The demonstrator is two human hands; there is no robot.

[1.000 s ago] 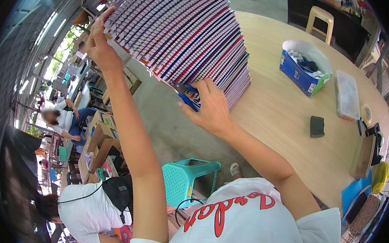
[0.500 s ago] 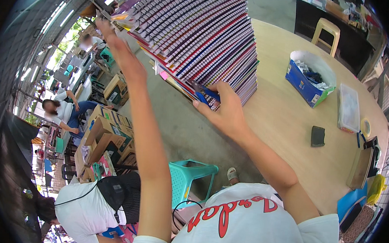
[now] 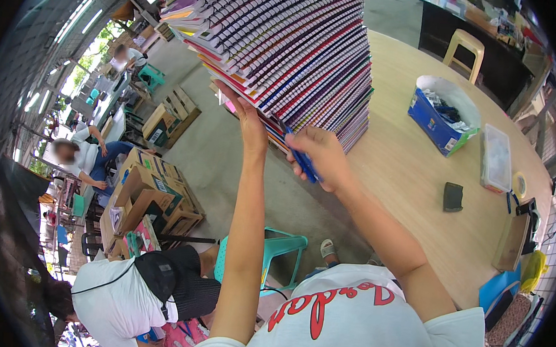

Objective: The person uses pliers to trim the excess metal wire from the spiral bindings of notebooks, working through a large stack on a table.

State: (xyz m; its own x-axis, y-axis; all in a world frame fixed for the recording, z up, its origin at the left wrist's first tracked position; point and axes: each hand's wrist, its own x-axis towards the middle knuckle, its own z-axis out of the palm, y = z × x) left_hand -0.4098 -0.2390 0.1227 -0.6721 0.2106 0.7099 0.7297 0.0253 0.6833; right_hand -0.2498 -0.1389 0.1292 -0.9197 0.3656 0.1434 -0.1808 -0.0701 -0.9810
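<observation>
A tall stack of spiral-bound notebooks (image 3: 292, 53) stands at the table's far left edge, its coil spines facing me. My right hand (image 3: 327, 154) grips blue-handled pliers (image 3: 305, 164) at the lower part of the stack. The metal jaws point up and left at the coils; whether they bite on a wire is too small to tell. Against the lower left corner of the stack, my left hand (image 3: 250, 124) lies with its fingers stretched along the notebooks' edges, partly hiding them. The two hands are close together but apart.
On the round wooden table (image 3: 397, 206) are a blue box with scraps (image 3: 434, 119), a clear plastic case (image 3: 497, 160), a black block (image 3: 453, 197) and a tape roll (image 3: 519, 184). Left of me are a teal stool (image 3: 286, 244), cardboard boxes (image 3: 146, 191) and a co-worker (image 3: 114, 300).
My left hand has come down from the stack's upper left corner to its lower left side. My right hand has drawn slightly nearer me, and the pliers' handles now point downward.
</observation>
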